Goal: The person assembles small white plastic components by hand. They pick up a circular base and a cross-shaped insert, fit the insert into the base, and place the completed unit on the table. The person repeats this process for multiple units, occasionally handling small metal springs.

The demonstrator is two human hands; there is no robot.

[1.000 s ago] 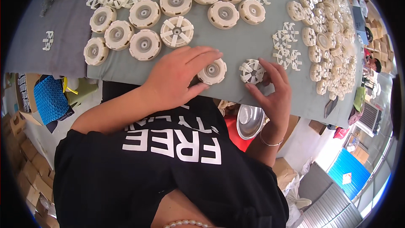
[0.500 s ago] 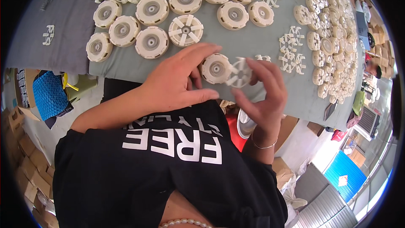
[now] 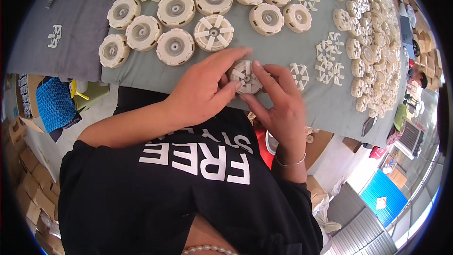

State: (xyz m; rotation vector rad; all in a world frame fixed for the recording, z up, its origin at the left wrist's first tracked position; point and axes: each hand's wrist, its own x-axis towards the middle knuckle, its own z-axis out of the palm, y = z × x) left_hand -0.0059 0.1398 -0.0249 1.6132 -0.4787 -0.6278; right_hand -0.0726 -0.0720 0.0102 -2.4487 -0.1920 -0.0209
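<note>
Lettering in view. Shirt (image 3: 118, 203), black: bold white capitals in two lines across the chest, inverted in this view. The first line (image 3: 196, 163), nearer the neck, is large and legible as one short word; the second line (image 3: 224, 139) is smaller and partly hidden. Blue panel (image 3: 394, 184), at right: a white and red label (image 3: 381, 203), set diagonally, its marks too small to read.

- Left forearm (image 3: 132, 123): slants from left of centre up toward the frame's middle.
- Left grip (image 3: 198, 85): closed, back uppermost; index finger (image 3: 232, 55) stretched rightward, thumb (image 3: 226, 93) angled up beneath it.
- Right wrist (image 3: 291, 157): right of centre, nearly vertical.
- Right grip (image 3: 284, 101): closed, fingers bent leftward, facing the left grip; its thumb lies lowest.
</note>
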